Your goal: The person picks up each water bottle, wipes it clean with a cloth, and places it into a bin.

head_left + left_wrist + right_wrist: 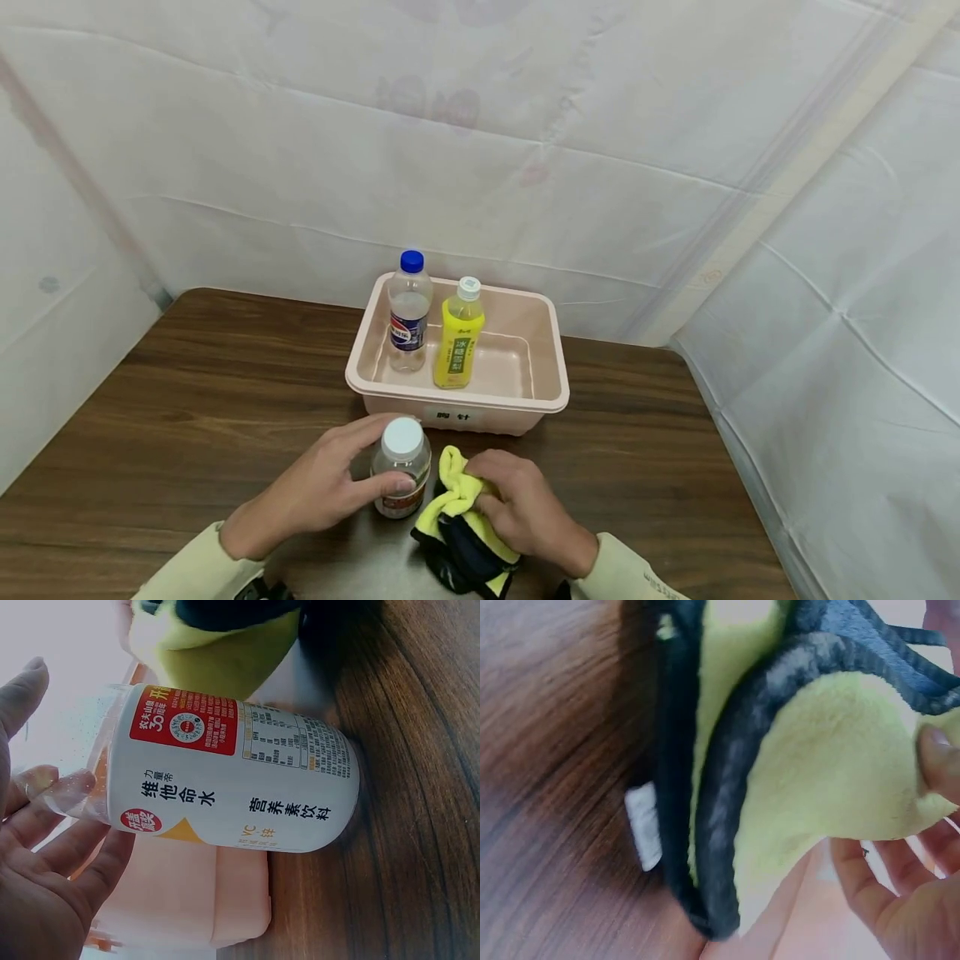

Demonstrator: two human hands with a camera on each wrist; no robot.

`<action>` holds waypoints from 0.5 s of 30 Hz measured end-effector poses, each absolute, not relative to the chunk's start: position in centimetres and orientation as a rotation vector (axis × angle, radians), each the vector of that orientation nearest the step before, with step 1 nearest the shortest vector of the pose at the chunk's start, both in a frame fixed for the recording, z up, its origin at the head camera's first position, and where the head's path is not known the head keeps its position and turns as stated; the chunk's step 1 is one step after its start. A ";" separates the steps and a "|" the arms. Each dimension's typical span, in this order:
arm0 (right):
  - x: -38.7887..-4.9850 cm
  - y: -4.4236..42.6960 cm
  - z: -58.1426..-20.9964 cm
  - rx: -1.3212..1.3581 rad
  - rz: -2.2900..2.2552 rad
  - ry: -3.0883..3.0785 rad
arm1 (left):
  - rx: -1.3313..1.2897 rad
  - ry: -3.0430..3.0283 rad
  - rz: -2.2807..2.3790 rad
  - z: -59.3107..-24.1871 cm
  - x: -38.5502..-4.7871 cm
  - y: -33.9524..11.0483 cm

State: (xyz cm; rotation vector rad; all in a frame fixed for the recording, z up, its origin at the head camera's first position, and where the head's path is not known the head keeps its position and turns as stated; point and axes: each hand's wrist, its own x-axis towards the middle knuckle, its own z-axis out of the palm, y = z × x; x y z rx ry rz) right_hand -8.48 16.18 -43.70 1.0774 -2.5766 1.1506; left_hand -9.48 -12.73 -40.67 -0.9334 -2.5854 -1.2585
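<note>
Near the table's front edge stands an upright drink bottle [402, 467] with a white cap and clear shoulder. In the left wrist view its label [225, 772] is white with a red panel. My left hand [330, 483] holds the bottle, thumb on the near side and fingers behind its upper part. To its right, my right hand [517, 504] pinches a bunched yellow cloth [457, 500] with dark edging between thumb and fingers. The right wrist view shows the cloth's fuzzy yellow face [832, 757] and a small white tag [643, 829]; its lower part hangs by the table.
Behind the hands sits a pink plastic bin [555, 350] with a label on its front. Inside it stand a blue-capped bottle [408, 325] and a yellow-labelled bottle [459, 337]. White sheeting [480, 167] rises behind the dark wooden table [225, 375].
</note>
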 end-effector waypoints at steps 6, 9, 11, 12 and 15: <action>-8.5 16.7 -43.5 1.081 1.351 -2.371 | -0.926 -2.589 -1.262 -40.7 -9.4 -12.7; -8.6 16.8 -43.4 1.032 1.404 -2.302 | -0.919 -2.596 -1.259 -40.8 -9.4 -12.7; -8.7 16.7 -43.2 0.995 1.405 -2.275 | -0.922 -2.591 -1.253 -40.8 -9.4 -12.7; -8.8 16.6 -43.0 0.976 1.398 -2.266 | -0.923 -2.588 -1.251 -40.8 -9.4 -12.7; -9.0 16.2 -42.6 0.959 1.390 -2.242 | -0.930 -2.578 -1.245 -40.9 -9.4 -12.6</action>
